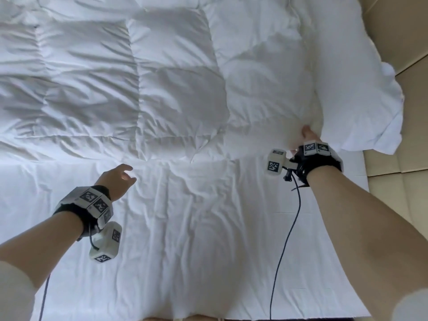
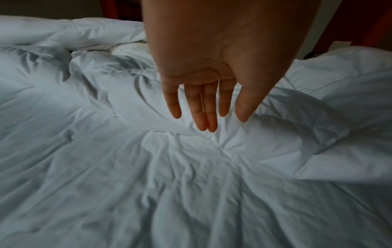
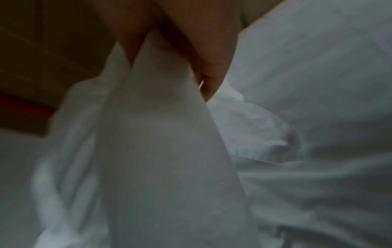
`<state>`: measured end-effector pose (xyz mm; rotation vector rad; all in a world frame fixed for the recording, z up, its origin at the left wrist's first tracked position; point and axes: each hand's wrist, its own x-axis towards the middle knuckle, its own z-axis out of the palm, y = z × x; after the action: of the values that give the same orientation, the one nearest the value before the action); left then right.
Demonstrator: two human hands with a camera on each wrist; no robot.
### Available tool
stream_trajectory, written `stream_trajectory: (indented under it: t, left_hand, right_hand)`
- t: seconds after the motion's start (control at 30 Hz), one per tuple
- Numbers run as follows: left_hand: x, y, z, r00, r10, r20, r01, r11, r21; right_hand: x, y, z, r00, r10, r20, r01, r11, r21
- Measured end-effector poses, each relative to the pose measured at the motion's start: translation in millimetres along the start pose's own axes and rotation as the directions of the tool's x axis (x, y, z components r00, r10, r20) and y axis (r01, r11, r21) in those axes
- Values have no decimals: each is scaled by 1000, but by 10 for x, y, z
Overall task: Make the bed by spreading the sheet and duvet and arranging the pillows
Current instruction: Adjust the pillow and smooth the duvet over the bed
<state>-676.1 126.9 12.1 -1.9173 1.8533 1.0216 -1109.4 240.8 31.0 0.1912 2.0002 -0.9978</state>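
Beige padded wall panels (image 1: 405, 31) at right

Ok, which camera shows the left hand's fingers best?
Left wrist: the left hand fills the view, fingers straight at the duvet edge. Head view shows only its back. Right wrist view misses it.

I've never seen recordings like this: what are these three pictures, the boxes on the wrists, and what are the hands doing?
No machine: a person makes a bed with bare hands. The wide picture comes from a head camera looking down. The other two come from a white box at each wrist, looking along the fingers. On the bed lie a wrinkled sheet and, farther off, a quilted duvet. The left hand is open, holding nothing, at the duvet's near edge. The right hand pinches a fold of white fabric beside the duvet; whether duvet or pillow, I cannot tell.
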Motion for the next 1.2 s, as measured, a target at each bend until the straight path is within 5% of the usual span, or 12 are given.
stream_trajectory:
  t: [0.17, 0.33, 0.43, 0.53, 0.63, 0.73, 0.97, 1.2]
  left_hand:
    - [-27, 344, -255, 998, 48, -47, -46, 998, 42]
    - [-37, 925, -347, 951, 244, -188, -219, 965, 142]
    - [-125, 1160, -344, 926, 262, -272, -207, 954, 216]
    - [-186, 1121, -293, 957, 246, -152, -202, 945, 259]
    - [-241, 809, -233, 977, 208, -43, -190, 946, 262]
    - [-372, 509, -277, 986, 157, -58, -139, 960, 241]
    - [-782, -152, -801, 976, 125, -180, -107, 989, 104]
    - [-1284, -1392, -1390, 944, 24, -328, -58, 994, -96]
  right_hand:
    - [-341, -502, -527, 982, -143, -124, 137, 989, -58]
    - [-850, -701, -1235, 942, -270, -199, 282, 959, 32]
    - [-957, -496, -1515, 944, -243, -223, 224, 969, -107]
    - [-815, -14, -1562, 954, -136, -266, 80, 974, -214]
    - [-721, 369, -1357, 943, -44, -329, -128, 865, -484]
    - [-806, 340, -1139, 940, -196, -278, -69, 691, -719]
    - [-1261, -250, -62, 940, -325, -105, 253, 869, -425]
    - [-2553, -51, 1405, 854, -457, 249, 520, 730, -443]
